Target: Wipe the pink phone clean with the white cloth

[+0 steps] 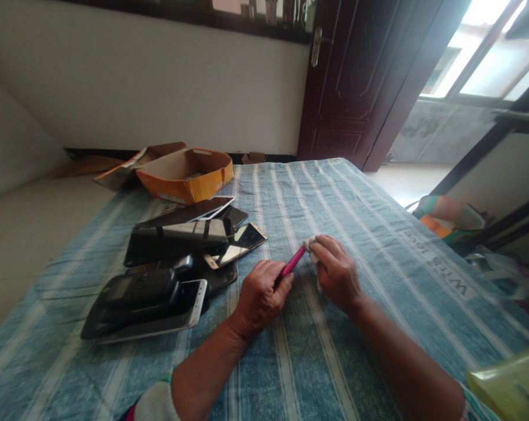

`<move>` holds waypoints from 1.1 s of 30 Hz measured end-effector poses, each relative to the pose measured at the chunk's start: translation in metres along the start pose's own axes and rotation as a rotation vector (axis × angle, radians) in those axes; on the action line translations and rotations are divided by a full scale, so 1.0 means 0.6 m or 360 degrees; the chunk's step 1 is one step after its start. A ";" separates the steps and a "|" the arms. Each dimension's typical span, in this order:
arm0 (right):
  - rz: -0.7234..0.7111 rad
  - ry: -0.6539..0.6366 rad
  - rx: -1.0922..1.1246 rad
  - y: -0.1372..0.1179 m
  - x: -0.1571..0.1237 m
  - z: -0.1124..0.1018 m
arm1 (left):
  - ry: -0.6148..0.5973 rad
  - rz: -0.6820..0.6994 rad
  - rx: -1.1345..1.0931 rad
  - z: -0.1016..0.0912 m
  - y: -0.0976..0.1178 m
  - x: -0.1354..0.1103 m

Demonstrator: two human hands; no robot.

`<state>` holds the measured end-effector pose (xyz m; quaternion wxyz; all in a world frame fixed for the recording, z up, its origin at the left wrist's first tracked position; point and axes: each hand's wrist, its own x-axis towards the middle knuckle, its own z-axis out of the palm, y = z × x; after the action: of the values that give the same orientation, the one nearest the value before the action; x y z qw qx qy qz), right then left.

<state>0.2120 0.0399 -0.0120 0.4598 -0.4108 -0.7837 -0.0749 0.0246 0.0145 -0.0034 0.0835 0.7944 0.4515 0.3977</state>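
Between my two hands is a slim bright-pink object (294,261), seen edge-on; its exact kind is hard to tell. The fingers of my left hand (264,289) are wrapped round its lower end. My right hand (336,269) pinches a crumpled white tissue (310,242) and presses it against the upper end. To the left of my hands lie several phones and tablets in a loose pile, among them a gold-edged phone (240,244), a dark glossy tablet (176,241) and a white-edged phone (197,301). A bulky black device (139,287) rests on top of the pile's front.
The surface wears a blue striped cloth (378,234). An orange cardboard box (189,184) stands open at the back left, beyond the pile. A yellow-green package (510,383) is at the front right corner. A dark red door (356,76) stands behind.
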 end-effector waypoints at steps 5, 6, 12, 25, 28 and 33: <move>-0.0052 -0.0056 0.0043 -0.003 -0.001 0.003 | 0.0018 0.0010 0.0006 0.002 -0.002 0.000; -0.0055 -0.0051 0.0052 -0.005 -0.002 0.003 | 0.0017 0.0014 0.0010 0.002 -0.002 0.000; -0.0033 -0.0038 0.0047 -0.008 -0.002 0.004 | 0.0012 0.0024 0.0026 0.001 0.000 0.000; -0.0109 -0.0126 0.0080 -0.031 0.004 0.000 | 0.0004 0.0032 -0.0002 0.001 -0.002 0.000; -0.0134 -0.0134 0.0087 -0.039 0.006 -0.002 | 0.0007 0.0028 0.0000 0.002 -0.002 0.000; -0.0209 -0.0139 0.0116 -0.055 0.010 -0.005 | 0.0005 0.0003 0.0000 0.004 -0.005 0.000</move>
<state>0.1890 0.0205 0.0029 0.4340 -0.3445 -0.8304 -0.0583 0.0244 0.0165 -0.0063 0.0824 0.7941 0.4510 0.3989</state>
